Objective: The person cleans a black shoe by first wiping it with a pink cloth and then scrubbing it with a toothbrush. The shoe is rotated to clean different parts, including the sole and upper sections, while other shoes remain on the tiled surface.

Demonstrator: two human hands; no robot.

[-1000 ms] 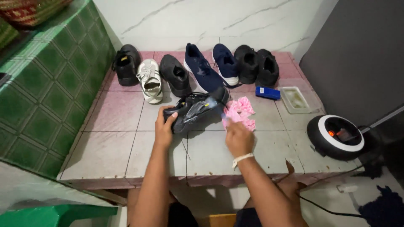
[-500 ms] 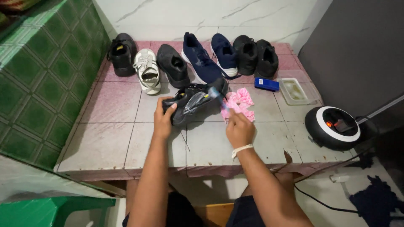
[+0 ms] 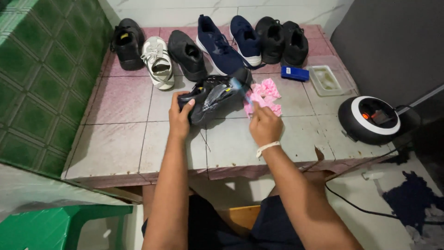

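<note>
While my left hand clamps the heel end of the black shoe, holding it tipped on its side just above the tiled bench, my right hand presses a crumpled pink cloth against the shoe's toe. Left grip: fingers wrapped round the heel and collar, thumb on top, closed firmly on the shoe. Right grip: fingers pinched narrowly on a fold of the cloth, the rest of it bunched loose beyond the fingertips; a pale band circles that wrist.

The shoe sits at the middle of the bench, in front of a row set along the back wall: a black shoe at far left, a white sneaker, another black shoe, two navy sneakers and a black pair. Right of the cloth lie a small blue box and a clear shallow tray; a round black-and-white appliance stands off the bench's right corner, its cable running across the floor.

Risks, as I judge them: the shoe is held only at its heel, so hard pressure at the toe could twist it out of my left hand. The cloth's loose end, being lightly pinched, could slip free or drag over the bench top. A wide sweep of my right hand could knock the blue box or the tray, which lie near.
</note>
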